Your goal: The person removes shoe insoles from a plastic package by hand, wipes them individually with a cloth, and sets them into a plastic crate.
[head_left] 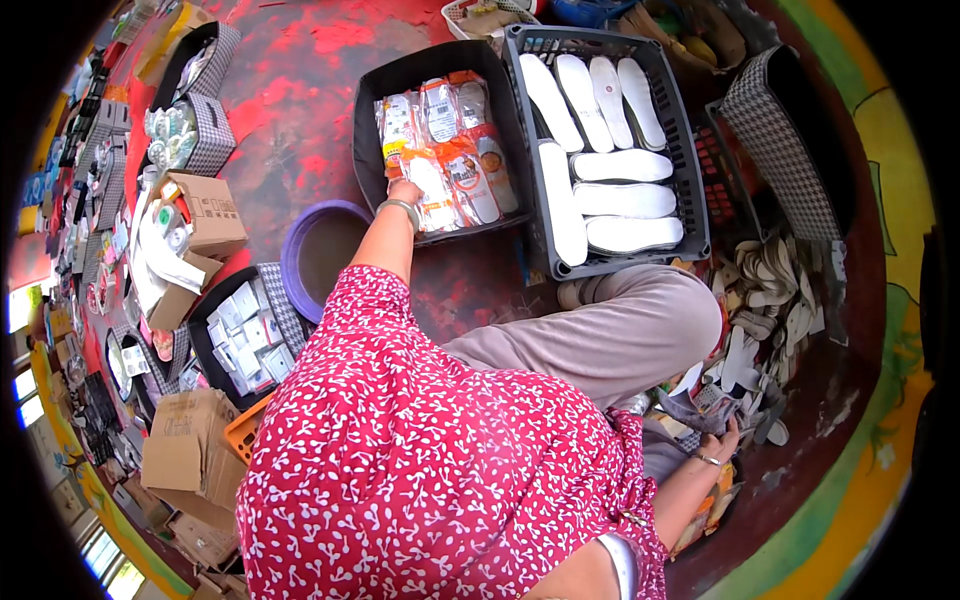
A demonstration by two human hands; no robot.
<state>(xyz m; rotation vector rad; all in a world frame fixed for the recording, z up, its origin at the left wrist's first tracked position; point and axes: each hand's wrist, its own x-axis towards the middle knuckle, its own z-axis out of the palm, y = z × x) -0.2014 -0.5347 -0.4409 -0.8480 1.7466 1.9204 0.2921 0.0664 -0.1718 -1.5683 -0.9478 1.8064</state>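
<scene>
Left hand is reaching into flat orange-clear plastic packets, can't tell grip; right hand is gripping grey cloth; overlap risks snagging.

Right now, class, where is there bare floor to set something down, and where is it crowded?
The widest patch is red floor between the houndstooth bins, the black bin and, nearer, the purple basin. A smaller one lies between the black bin, left forearm, bent leg and grey crate. It is crowded at the insole heap and cardboard boxes.
</scene>
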